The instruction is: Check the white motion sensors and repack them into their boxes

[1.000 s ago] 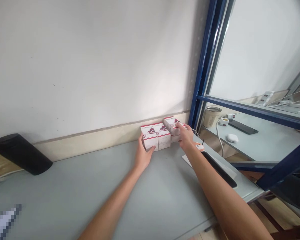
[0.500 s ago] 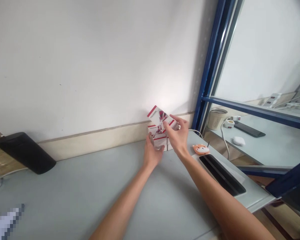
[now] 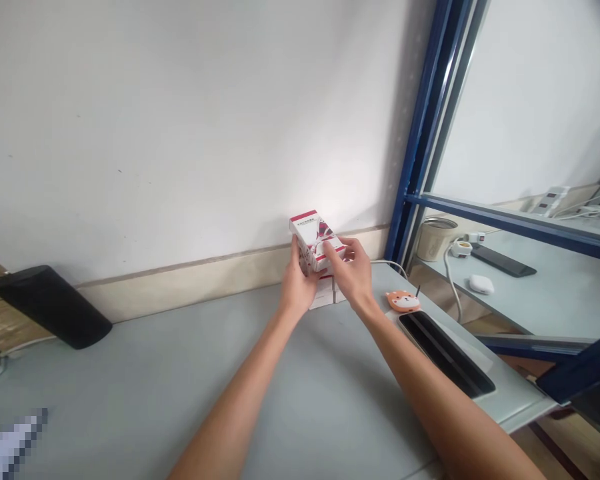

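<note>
A small white carton with red edges and a dark red print (image 3: 307,230) is tilted above several similar cartons (image 3: 323,298) that sit against the wall on the grey desk. My right hand (image 3: 353,273) grips the near right end of the upper carton, thumb on its top face. On the left side, my left hand (image 3: 299,285) has its fingers closed around the same carton's edge. Its fingertips are partly hidden behind the box, so whether they also touch a carton below cannot be made out.
Right of my hands lie an orange animal-faced item (image 3: 403,301) and a black phone-like slab (image 3: 447,353). A black cylinder-like object (image 3: 53,307) lies at the left. A blue frame (image 3: 414,147) with a glass pane borders the right side.
The upper carton has turned straighter and come down over the stack. My left hand has risen from the lower cartons to the upper carton's left side.
</note>
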### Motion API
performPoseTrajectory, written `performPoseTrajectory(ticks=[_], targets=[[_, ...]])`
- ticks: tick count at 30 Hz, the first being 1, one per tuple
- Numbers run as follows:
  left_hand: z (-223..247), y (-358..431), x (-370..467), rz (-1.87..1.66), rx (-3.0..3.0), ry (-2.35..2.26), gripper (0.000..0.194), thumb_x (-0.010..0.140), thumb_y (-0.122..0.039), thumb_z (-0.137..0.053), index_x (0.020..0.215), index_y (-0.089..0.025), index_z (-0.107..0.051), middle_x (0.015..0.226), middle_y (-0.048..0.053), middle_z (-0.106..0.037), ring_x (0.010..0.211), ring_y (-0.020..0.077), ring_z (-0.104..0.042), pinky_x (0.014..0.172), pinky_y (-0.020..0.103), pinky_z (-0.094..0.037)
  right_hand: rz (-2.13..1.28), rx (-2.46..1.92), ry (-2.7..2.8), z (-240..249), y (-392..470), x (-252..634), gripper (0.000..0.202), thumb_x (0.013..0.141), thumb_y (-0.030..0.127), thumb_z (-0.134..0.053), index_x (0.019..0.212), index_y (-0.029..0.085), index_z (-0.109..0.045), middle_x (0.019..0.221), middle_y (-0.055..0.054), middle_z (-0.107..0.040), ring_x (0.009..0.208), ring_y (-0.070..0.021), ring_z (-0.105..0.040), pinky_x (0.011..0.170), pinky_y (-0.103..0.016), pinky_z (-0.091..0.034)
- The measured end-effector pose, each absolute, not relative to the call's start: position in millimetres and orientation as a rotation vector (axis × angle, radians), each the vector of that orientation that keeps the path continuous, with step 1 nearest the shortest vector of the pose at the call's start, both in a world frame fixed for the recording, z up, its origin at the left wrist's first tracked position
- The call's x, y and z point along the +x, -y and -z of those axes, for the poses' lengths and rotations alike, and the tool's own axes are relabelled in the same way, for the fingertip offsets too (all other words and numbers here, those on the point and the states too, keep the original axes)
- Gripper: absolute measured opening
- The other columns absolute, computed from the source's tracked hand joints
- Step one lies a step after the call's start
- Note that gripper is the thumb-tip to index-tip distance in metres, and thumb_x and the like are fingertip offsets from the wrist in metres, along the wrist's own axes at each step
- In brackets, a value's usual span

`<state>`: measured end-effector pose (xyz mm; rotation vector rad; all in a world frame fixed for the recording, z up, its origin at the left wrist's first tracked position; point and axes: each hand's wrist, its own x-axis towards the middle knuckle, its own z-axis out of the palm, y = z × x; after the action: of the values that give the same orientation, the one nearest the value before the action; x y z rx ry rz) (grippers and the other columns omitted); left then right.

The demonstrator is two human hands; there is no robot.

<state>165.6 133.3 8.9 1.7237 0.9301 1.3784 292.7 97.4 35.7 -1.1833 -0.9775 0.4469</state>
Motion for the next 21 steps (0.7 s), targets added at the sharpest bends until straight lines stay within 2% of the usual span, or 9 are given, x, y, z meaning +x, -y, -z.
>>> performPoseTrajectory(ticks=[2,4,7,9,12,16,21], targets=[[-5.2,-132.4,164.3,-1.394,1.790,-1.027,0.092,0.093,-0.029,-0.072,0.171,-0.033,-0.023,0.152,0.010,-0.063,0.135,0.0352,-0.063,0.111,0.051,-0.053,-0.483,-1.172,0.917,-34.1,-99.9,299.7,0.052,0.081,0.066,-0.074,0.108,0.021,-0.073,0.088,-0.004,-0.075,0.079,-0.0219,-0.066,0.073,-0.034,-0.052],[-2.1,-127.9,166.4,-1.431,1.842,-1.090,0.075,0.095,-0.031,-0.071,0.164,-0.030,-0.041,0.152,0.011,-0.063,0.139,0.0362,-0.060,0.117,0.053,-0.047,-0.512,-1.163,0.828,-31.4,-102.7,307.1,0.052,0.083,0.069,-0.070,0.103,0.021,-0.073,0.080,-0.002,-0.072,0.071,-0.0198,-0.062,0.065,-0.031,-0.047],[0.6,-120.6,169.9,-1.528,1.906,-1.152,0.051,0.099,-0.031,-0.066,0.149,-0.027,-0.058,0.161,0.011,-0.055,0.152,0.0351,-0.048,0.126,0.052,-0.037,-0.435,-1.234,0.749,-24.2,-107.1,317.3,0.053,0.085,0.071,-0.065,0.098,0.021,-0.072,0.073,-0.001,-0.067,0.068,-0.0197,-0.058,0.063,-0.031,-0.044],[1.7,-118.5,169.5,-1.593,1.935,-1.177,0.045,0.101,-0.030,-0.062,0.146,-0.026,-0.060,0.165,0.011,-0.049,0.155,0.0329,-0.044,0.128,0.050,-0.034,-0.362,-1.306,0.742,-17.8,-109.4,322.8,0.052,0.088,0.071,-0.061,0.100,0.022,-0.072,0.074,-0.002,-0.067,0.071,-0.0215,-0.060,0.068,-0.033,-0.046],[3.3,-119.1,165.3,-1.633,1.978,-1.190,0.041,0.099,-0.031,-0.065,0.140,-0.024,-0.063,0.158,0.014,-0.057,0.150,0.0335,-0.051,0.124,0.051,-0.040,-0.284,-1.401,0.792,-7.7,-111.6,327.1,0.052,0.091,0.070,-0.057,0.103,0.022,-0.072,0.085,-0.006,-0.072,0.083,-0.0263,-0.065,0.083,-0.038,-0.049],[5.4,-119.2,161.1,-1.646,2.026,-1.161,0.038,0.096,-0.032,-0.071,0.132,-0.022,-0.066,0.149,0.015,-0.065,0.141,0.0325,-0.058,0.121,0.050,-0.044,-0.265,-1.421,0.853,4.1,-112.8,327.0,0.049,0.094,0.067,-0.053,0.098,0.021,-0.072,0.103,-0.014,-0.074,0.102,-0.0324,-0.065,0.102,-0.046,-0.044],[7.7,-123.8,161.4,-1.650,1.981,-1.120,0.041,0.096,-0.036,-0.071,0.134,-0.024,-0.063,0.150,0.014,-0.061,0.145,0.0299,-0.054,0.122,0.048,-0.042,-0.305,-1.305,0.973,17.3,-116.7,329.2,0.049,0.099,0.064,-0.047,0.109,0.022,-0.070,0.118,-0.013,-0.073,0.111,-0.0291,-0.065,0.101,-0.043,-0.048]])
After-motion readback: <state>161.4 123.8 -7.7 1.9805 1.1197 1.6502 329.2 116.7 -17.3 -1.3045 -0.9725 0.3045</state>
